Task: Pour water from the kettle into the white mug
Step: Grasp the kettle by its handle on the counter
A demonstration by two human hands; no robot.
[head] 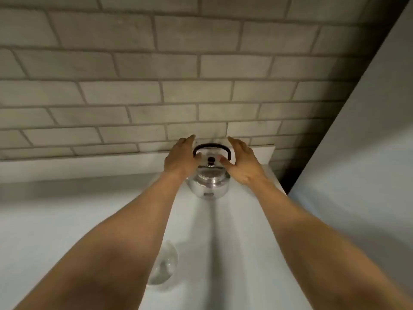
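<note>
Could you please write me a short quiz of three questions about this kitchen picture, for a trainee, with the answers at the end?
1. True or false: the right hand already grips the black handle of the steel kettle.
2. Which thing lies nearest to the camera on the white counter? A) the kettle B) a clear glass bowl C) a white mug
3. Fill in: the kettle stands close to the grey ____ wall.

Key
1. False. Both hands are open, the left hand and the right one on either side of the handle.
2. B. The bowl is partly hidden by the left forearm; no white mug is in view.
3. brick
</note>
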